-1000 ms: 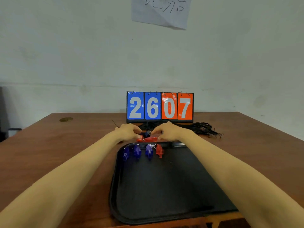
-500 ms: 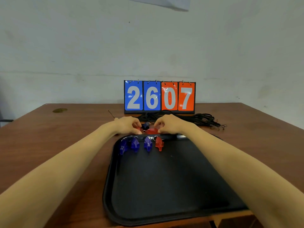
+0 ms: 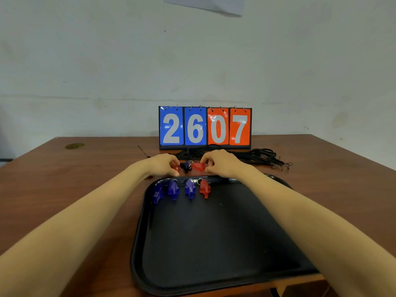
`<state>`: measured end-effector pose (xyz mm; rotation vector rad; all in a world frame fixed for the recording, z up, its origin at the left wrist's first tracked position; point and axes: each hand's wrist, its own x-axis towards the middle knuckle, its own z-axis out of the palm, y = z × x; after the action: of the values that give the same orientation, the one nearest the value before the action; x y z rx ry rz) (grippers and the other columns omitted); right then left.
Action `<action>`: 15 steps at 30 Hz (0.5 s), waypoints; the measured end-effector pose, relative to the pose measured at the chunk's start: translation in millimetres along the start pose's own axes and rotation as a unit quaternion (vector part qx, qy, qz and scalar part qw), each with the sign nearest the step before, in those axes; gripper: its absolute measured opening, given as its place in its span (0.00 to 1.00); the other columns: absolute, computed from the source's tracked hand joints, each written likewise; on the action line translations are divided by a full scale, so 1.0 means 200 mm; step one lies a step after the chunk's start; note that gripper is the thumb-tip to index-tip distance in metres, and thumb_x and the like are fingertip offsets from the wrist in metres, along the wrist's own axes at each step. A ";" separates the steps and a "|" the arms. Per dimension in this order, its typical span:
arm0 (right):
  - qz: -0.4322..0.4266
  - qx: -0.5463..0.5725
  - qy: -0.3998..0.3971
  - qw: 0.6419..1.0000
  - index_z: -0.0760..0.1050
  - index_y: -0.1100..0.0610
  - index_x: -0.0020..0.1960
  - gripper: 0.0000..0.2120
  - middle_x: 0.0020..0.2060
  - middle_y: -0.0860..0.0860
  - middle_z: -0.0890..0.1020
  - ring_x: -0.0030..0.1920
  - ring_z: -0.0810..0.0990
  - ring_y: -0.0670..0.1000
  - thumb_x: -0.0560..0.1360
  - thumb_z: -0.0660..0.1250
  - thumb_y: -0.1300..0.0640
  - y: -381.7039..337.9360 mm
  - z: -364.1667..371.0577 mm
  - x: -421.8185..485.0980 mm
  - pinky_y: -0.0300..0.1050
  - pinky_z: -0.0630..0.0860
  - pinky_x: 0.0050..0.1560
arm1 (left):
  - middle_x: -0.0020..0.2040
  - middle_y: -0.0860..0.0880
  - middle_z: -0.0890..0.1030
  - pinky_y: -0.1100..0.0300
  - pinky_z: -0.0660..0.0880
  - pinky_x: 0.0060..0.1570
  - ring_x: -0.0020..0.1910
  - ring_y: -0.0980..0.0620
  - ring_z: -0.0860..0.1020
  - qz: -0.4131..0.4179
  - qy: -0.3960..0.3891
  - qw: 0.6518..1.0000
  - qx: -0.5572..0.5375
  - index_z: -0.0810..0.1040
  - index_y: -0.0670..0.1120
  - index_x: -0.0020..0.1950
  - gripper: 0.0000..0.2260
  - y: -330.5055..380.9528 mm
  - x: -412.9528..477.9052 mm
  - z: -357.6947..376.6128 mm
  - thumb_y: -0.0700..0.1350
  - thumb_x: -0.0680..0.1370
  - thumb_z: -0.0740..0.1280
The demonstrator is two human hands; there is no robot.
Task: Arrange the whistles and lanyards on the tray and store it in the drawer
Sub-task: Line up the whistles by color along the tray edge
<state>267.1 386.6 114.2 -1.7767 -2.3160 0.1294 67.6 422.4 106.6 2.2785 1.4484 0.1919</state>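
A black tray (image 3: 214, 264) lies on the wooden table in front of me. Along its far edge sit three blue whistles (image 3: 173, 189) and one red whistle (image 3: 204, 188) in a row. Just beyond the tray, my left hand (image 3: 162, 165) pinches a small red whistle (image 3: 176, 167), and my right hand (image 3: 220, 162) pinches another red whistle (image 3: 198, 166). A dark blue whistle (image 3: 187, 165) lies on the table between the two hands. Black lanyards (image 3: 261, 157) are piled behind my hands.
A flip scoreboard (image 3: 205, 127) reading 2607 stands at the back of the table (image 3: 85, 179), against a pale wall. The lanyard pile trails off to the right of it. A greenish stain (image 3: 74, 145) marks the far left of the tabletop.
Both hands have stayed at the loose whistles beyond the tray, fingers shifting slightly. The camera tilted so the scene sits lower and closer. The tray's whistles have not moved.
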 end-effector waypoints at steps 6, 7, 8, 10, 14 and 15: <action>-0.020 -0.062 0.086 0.994 0.71 0.52 0.64 0.14 0.54 0.52 0.80 0.56 0.77 0.53 0.78 0.61 0.55 0.00 -0.02 -0.08 0.50 0.72 0.60 | 0.63 0.51 0.76 0.47 0.60 0.67 0.64 0.50 0.71 -0.033 0.049 0.992 0.108 0.73 0.52 0.63 0.17 0.00 0.02 0.01 0.54 0.76 0.65; -0.016 -0.060 0.090 0.994 0.71 0.52 0.64 0.14 0.54 0.52 0.81 0.55 0.78 0.53 0.78 0.60 0.55 0.00 -0.02 -0.09 0.49 0.72 0.60 | 0.62 0.51 0.76 0.47 0.60 0.66 0.64 0.50 0.71 -0.039 0.056 0.991 0.116 0.73 0.52 0.63 0.17 0.00 0.02 0.01 0.55 0.76 0.65; -0.011 -0.061 0.095 0.994 0.70 0.53 0.64 0.14 0.54 0.52 0.81 0.54 0.78 0.53 0.79 0.60 0.55 0.00 -0.02 -0.10 0.49 0.71 0.61 | 0.62 0.51 0.76 0.47 0.59 0.64 0.64 0.49 0.70 -0.045 0.063 0.989 0.128 0.74 0.52 0.63 0.17 0.01 0.02 0.01 0.55 0.76 0.65; -0.003 -0.074 0.111 0.991 0.70 0.52 0.63 0.14 0.53 0.51 0.82 0.54 0.78 0.53 0.79 0.60 0.54 0.01 -0.02 -0.13 0.48 0.68 0.63 | 0.61 0.50 0.76 0.48 0.59 0.63 0.63 0.48 0.70 -0.060 0.076 0.983 0.157 0.74 0.52 0.62 0.17 0.01 0.01 0.01 0.56 0.76 0.64; 0.009 -0.057 0.142 0.988 0.71 0.51 0.62 0.13 0.53 0.49 0.81 0.57 0.77 0.50 0.78 0.62 0.52 0.03 -0.04 -0.19 0.49 0.64 0.66 | 0.59 0.50 0.77 0.49 0.58 0.61 0.61 0.48 0.71 -0.073 0.110 0.979 0.153 0.75 0.51 0.60 0.15 0.01 -0.02 0.02 0.55 0.76 0.64; 0.010 -0.052 0.153 0.987 0.71 0.51 0.61 0.13 0.53 0.48 0.81 0.57 0.77 0.50 0.77 0.63 0.51 0.03 -0.05 -0.21 0.49 0.63 0.66 | 0.59 0.50 0.77 0.49 0.58 0.62 0.61 0.48 0.72 -0.068 0.132 0.980 0.135 0.75 0.51 0.60 0.15 0.00 -0.02 0.03 0.55 0.76 0.64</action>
<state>285.9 348.1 117.7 -1.7281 -2.1195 -0.2490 68.3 416.8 102.0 2.4247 1.8591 0.2795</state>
